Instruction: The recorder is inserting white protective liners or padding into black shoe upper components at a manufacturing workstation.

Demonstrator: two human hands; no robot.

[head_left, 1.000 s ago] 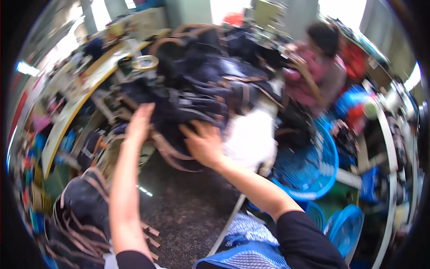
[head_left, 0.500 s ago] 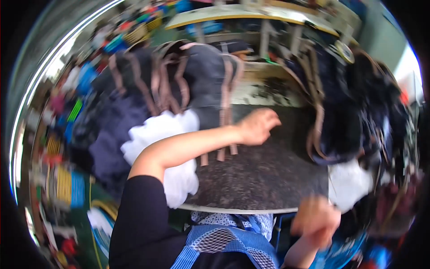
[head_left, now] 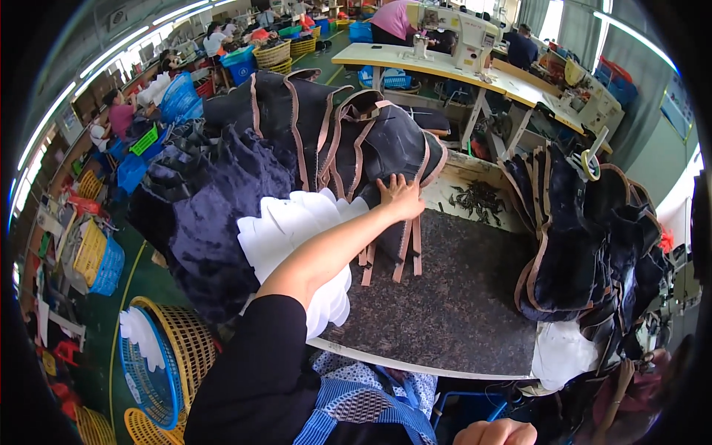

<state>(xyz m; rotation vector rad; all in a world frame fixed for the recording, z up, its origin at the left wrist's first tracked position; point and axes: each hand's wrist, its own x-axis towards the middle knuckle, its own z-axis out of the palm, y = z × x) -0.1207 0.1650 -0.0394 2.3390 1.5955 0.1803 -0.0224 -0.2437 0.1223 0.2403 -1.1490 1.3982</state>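
My left hand (head_left: 400,198) reaches across the dark mottled tabletop (head_left: 437,311) and rests on a black fabric piece (head_left: 393,144) edged with pinkish-tan binding. Its fingers are spread on the piece, and loose ends of binding (head_left: 406,248) hang below the wrist. Under my left forearm lies a fanned stack of white scalloped pieces (head_left: 297,222). Dark purple-blue plush fabric (head_left: 222,193) is heaped to the left of it. My right hand (head_left: 495,432) is low in front of the table with its fingers curled; whatever it may hold is hidden.
More bound black pieces (head_left: 567,230) are heaped at the right, beside a tape roll (head_left: 590,165). Dark scraps (head_left: 478,202) lie in a pale recess. A sewing machine (head_left: 475,41) stands on a table beyond. Yellow baskets (head_left: 189,348) stand on the floor at left.
My left hand has moved left from above the bare tabletop onto the black piece. My right hand has dropped from the table's front edge toward me. The view has tilted upward.
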